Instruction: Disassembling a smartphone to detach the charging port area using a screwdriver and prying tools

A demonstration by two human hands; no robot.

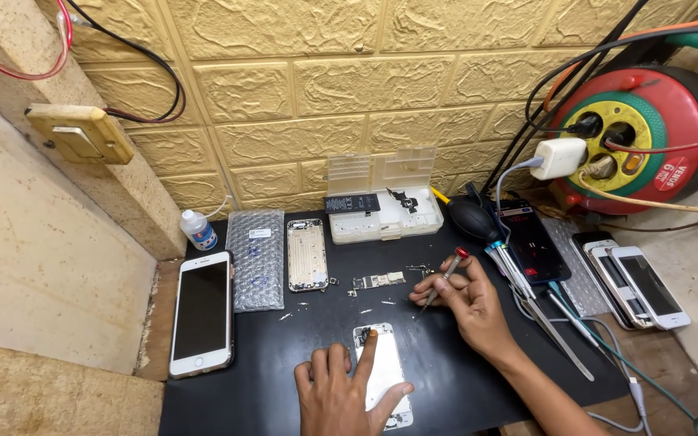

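My left hand [341,391] presses flat on a white phone screen panel [383,373] lying on the black mat [284,355], index finger stretched toward its top end. My right hand [466,299] is closed around a small screwdriver [443,278] with a red cap, its tip pointing down at the mat near several loose screws. Just left of the tip lies a small circuit board [379,281]. An empty silver phone housing [307,254] rests farther left.
A white phone [201,313] lies at the mat's left edge beside a bubble-wrap pouch [257,257] and a small bottle [198,229]. A clear parts box [383,202] stands at the back. Tweezers [539,311], a dark phone [531,240], stacked phones [636,278] and a red cable reel [636,137] crowd the right.
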